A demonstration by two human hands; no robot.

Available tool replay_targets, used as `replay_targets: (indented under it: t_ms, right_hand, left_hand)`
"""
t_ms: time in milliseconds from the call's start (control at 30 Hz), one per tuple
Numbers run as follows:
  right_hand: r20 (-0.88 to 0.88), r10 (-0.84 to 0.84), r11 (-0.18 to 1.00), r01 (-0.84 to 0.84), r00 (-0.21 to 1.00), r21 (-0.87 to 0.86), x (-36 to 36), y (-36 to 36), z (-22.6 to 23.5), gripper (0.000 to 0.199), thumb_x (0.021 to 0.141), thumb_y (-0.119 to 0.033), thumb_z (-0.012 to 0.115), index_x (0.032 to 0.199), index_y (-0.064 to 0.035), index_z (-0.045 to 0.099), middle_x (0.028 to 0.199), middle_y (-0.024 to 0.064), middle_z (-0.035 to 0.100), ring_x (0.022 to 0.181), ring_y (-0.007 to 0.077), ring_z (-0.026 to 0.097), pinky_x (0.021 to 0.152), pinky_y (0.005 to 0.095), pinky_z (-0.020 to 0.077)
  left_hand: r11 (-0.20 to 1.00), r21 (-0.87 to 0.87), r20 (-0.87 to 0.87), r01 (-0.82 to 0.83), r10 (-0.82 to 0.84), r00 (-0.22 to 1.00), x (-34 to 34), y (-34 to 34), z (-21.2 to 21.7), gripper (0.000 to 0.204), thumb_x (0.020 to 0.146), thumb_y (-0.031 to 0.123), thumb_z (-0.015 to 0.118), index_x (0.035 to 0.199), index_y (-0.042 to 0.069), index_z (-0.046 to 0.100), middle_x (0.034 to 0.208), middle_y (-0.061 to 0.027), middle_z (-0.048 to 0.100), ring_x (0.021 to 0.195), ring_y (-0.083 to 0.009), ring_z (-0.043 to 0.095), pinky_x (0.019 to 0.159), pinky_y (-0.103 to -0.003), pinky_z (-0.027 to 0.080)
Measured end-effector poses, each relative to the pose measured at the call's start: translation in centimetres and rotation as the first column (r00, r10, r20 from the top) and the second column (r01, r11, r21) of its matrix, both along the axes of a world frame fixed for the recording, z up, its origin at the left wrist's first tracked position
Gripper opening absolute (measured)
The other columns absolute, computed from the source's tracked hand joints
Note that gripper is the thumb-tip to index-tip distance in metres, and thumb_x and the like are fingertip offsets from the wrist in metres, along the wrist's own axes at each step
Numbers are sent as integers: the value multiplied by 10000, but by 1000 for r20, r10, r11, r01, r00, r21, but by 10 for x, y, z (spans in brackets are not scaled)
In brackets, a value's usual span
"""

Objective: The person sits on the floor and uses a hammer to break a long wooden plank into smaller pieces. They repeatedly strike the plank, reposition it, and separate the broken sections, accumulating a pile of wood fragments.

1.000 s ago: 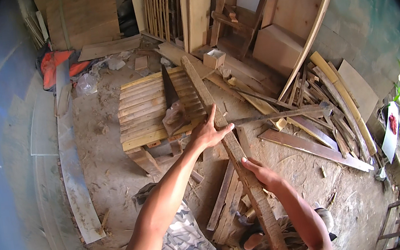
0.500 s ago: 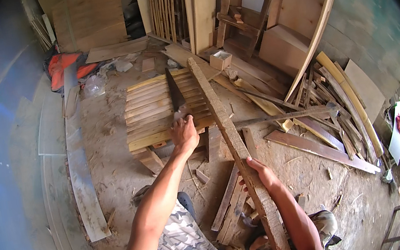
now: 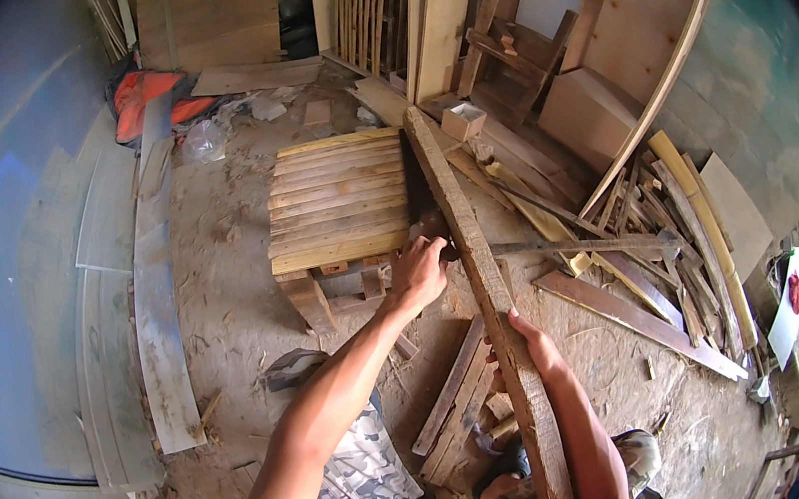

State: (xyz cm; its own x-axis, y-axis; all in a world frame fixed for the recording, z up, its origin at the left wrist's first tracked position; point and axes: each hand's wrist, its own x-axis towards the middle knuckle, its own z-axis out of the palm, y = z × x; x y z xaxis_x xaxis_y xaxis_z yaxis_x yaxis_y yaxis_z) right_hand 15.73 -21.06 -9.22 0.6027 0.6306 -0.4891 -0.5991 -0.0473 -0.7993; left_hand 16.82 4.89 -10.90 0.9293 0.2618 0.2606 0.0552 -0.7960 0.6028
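Observation:
A long rough wooden plank (image 3: 478,259) runs from near my body up toward the back of the yard. My right hand (image 3: 531,345) grips its right edge low down. My left hand (image 3: 420,272) reaches forward with its fingers curled against the plank's left side, next to the near right corner of a slatted wooden pallet (image 3: 338,202). The pallet lies flat on the dirt to the left of the plank. I cannot tell if the left hand holds anything.
A heap of scrap boards and sticks (image 3: 655,236) lies to the right. Short planks (image 3: 459,398) lie below my hands. Plywood sheets and a wooden frame (image 3: 515,52) lean at the back. A long grey board (image 3: 156,302) and an orange bag (image 3: 152,95) are on the left.
My left hand has come off the plank's top, swung left and then settled beside the plank at the pallet's corner. The view has tilted so the plank points more upward.

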Motion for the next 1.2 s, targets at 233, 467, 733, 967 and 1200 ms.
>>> replay_targets:
  t_ms: [233, 467, 733, 967, 1200]
  right_hand:
    - [3, 4, 1000, -4, 1000, 3, 2, -1, -3, 591, 1003, -529, 434, 1186, 13, 581, 998, 141, 664, 778, 265, 689, 556, 401, 594]
    - [19, 18, 1000, -18, 1000, 14, 1, 5, -8, 607, 1001, -534, 435, 1191, 24, 576, 993, 158, 659, 768, 270, 685, 582, 406, 604]
    - [10, -22, 999, 22, 1000, -26, -3, 0, 5, 606, 994, -531, 462, 1225, 20, 561, 1014, 158, 662, 783, 269, 681, 610, 405, 604]
    - [-10, -26, 995, 25, 1000, -96, -3, 1, 10, 468, 995, -462, 502, 1226, -59, 555, 990, 132, 649, 783, 254, 667, 645, 396, 562]
    - [268, -82, 917, 178, 960, -358, -9, 18, 45, 478, 934, -327, 559, 1331, -60, 546, 1154, 144, 636, 1036, 223, 605, 855, 351, 505]
  left_hand:
    - [999, 3, -5, -34, 34, 999, 4, 8, -3, 386, 873, 151, 652, 1249, 98, 587, 1175, -133, 611, 1111, -309, 589, 1001, -555, 367]
    - [999, 15, -9, -38, 39, 999, -2, 11, 2, 407, 872, 166, 668, 1266, 97, 591, 1159, -146, 629, 1073, -319, 617, 997, -493, 405]
    - [997, 50, 8, -65, 65, 998, 4, 4, 2, 453, 858, 232, 712, 1266, 89, 578, 1223, -135, 630, 1132, -326, 603, 988, -491, 419]
    - [966, 245, -74, -80, 101, 992, 8, 2, -5, 459, 801, 167, 706, 1240, 101, 588, 1193, -87, 658, 1164, -256, 590, 1002, -568, 380]
    - [977, 194, -95, -89, 109, 989, 13, -1, -8, 449, 793, 153, 685, 1228, 91, 594, 1207, -86, 665, 1176, -265, 588, 1016, -549, 360]
